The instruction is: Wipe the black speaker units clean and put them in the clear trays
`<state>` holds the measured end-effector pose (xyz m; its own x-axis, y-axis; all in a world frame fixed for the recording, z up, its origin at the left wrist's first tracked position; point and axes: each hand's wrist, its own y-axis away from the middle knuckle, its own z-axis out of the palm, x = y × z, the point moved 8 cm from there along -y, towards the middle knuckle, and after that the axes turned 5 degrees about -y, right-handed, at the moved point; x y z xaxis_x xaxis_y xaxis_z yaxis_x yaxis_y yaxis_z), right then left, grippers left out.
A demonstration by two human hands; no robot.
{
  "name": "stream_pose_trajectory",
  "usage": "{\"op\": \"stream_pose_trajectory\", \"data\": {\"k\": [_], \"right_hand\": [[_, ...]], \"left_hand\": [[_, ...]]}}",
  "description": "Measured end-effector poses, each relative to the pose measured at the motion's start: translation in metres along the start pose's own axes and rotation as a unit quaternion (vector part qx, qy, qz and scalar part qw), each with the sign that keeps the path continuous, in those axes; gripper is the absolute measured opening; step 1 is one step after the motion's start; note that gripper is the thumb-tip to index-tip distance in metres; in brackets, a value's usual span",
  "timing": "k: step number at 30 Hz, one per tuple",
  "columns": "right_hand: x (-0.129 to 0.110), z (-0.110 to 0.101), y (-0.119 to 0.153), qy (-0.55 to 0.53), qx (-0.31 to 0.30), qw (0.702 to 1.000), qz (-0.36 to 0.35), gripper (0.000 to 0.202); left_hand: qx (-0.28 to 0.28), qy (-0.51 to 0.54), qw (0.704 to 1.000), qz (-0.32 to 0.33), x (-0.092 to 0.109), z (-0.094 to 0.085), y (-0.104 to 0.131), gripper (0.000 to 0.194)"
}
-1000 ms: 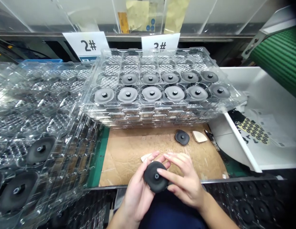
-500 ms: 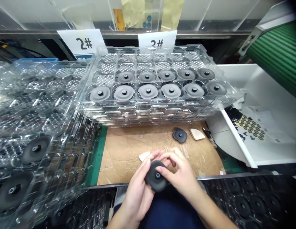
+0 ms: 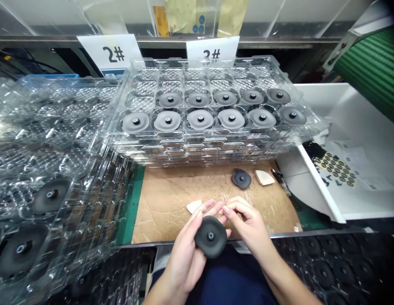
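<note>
A black rounded disc [image 3: 211, 242] with a small hub at its centre rests in my left hand [image 3: 187, 250], thumb on its left edge and fingers behind it. Beside the disc's upper right, my right hand [image 3: 248, 220] has thumb and index finger pinched together near the left fingertips; whatever is between them is too small to name. A white wedge-shaped pad [image 3: 194, 206] lies on the cardboard [image 3: 165, 190] just beyond my left hand. Farther back on the cardboard are another black disc [image 3: 241, 179] and a cream pad [image 3: 264, 178].
Stacked clear trays [image 3: 197, 140] stand behind the cardboard, the top one holding two rows of discs. More clear trays [image 3: 98, 178] are at the left. A white bin [image 3: 368, 169] with a sticker sheet is at the right, below a green roll [image 3: 368, 67]. A pen-like tool lies near the bin.
My right thumb has come off the disc's face and moved up and right to a pinch beside it. The disc stays in my left hand, its face now uncovered.
</note>
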<state>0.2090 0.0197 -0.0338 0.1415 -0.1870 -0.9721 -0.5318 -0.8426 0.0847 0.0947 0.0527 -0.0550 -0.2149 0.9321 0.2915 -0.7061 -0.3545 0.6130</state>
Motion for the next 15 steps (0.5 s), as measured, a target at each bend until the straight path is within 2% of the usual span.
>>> {"op": "stream_pose_trajectory", "data": {"k": [3,8,11,15], "right_hand": [[0.004,-0.01,0.0,0.015,0.021,1.0,-0.017,0.031],[0.002,-0.018,0.002,0.042,0.029,0.998,-0.028,0.015],[-0.007,-0.005,0.002,0.052,-0.044,0.997,-0.022,0.018],[-0.019,0.022,0.0,0.066,-0.163,0.984,-0.016,0.019]], "left_hand": [[-0.01,0.003,1.0,-0.018,-0.002,0.002,0.001,0.036],[0.006,-0.005,1.0,-0.024,0.001,-0.001,0.001,0.036],[-0.004,-0.022,0.999,-0.023,0.001,0.0,-0.001,0.038],[0.024,-0.042,0.999,0.003,0.001,-0.008,-0.004,0.033]]}}
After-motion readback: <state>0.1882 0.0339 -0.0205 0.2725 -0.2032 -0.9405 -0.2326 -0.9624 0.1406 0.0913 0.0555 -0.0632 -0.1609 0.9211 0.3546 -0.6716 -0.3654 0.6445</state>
